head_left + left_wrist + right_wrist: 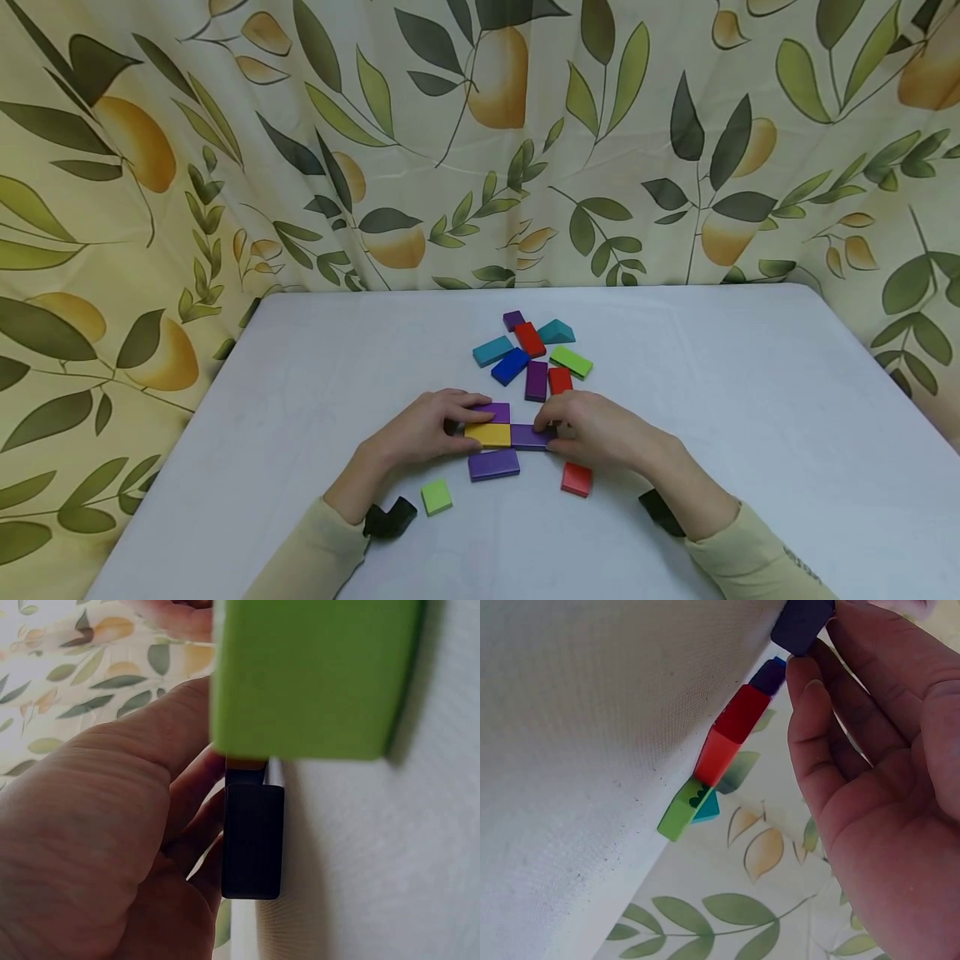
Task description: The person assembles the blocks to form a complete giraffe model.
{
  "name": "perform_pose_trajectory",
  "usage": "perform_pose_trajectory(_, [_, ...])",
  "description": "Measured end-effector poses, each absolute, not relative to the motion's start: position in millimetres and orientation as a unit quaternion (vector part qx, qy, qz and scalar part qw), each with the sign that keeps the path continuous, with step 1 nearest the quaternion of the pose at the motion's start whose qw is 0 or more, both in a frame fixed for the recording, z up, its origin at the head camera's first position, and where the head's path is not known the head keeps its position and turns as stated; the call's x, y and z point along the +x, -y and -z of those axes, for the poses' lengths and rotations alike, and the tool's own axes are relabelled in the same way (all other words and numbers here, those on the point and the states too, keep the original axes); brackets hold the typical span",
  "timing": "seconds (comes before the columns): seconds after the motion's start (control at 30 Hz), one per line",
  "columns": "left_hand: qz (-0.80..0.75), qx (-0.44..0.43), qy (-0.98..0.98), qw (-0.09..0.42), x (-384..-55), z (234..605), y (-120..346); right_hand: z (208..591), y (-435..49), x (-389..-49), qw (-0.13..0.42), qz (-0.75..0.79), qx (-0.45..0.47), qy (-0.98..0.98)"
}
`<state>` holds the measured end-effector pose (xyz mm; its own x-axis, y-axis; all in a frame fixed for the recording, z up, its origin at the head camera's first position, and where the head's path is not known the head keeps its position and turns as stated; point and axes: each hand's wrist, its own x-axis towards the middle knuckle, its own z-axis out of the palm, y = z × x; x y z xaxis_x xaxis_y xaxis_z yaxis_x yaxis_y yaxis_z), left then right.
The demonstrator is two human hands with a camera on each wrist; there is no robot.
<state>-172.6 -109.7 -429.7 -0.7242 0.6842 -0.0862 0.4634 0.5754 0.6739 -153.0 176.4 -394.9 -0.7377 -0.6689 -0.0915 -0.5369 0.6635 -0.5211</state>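
Note:
In the head view my left hand (427, 427) curls around a yellow block (487, 436) and a purple block (498, 412) lying side by side. Its thumb is at the yellow block's near edge and a finger lies over the purple one. My right hand (600, 429) pinches the right end of another purple block (528, 437), whose left end meets the yellow block. Just nearer lies a separate purple block (493, 465). The right wrist view shows the right fingertips against the dark-looking held block (802, 626). A green block (315, 682) looms large in the left wrist view, apart from the hand.
Beyond the hands lies a loose group of blocks, including a blue block (511, 367), a lime block (572, 362) and a teal triangular block (557, 332). A small red block (577, 480) lies near the right forearm. A patterned curtain (480, 167) borders the white table (337, 350).

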Motion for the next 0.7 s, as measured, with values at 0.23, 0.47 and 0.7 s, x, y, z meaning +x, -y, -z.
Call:
perform_pose_trajectory(0.23, [-0.325, 0.327, -0.871, 0.174, -172, 430, 109, 395, -176, -153, 0.138, 0.236, -0.336, -0.901])
perform_pose_trajectory(0.47, [-0.325, 0.323, -0.872, 0.175, -172, 430, 109, 395, -178, -155, 0.139, 0.249, -0.337, -0.897])
perform_pose_trajectory(0.7, [-0.321, 0.328, -0.872, 0.169, -173, 431, 110, 392, -181, -176, 0.101, 0.274, -0.319, -0.902])
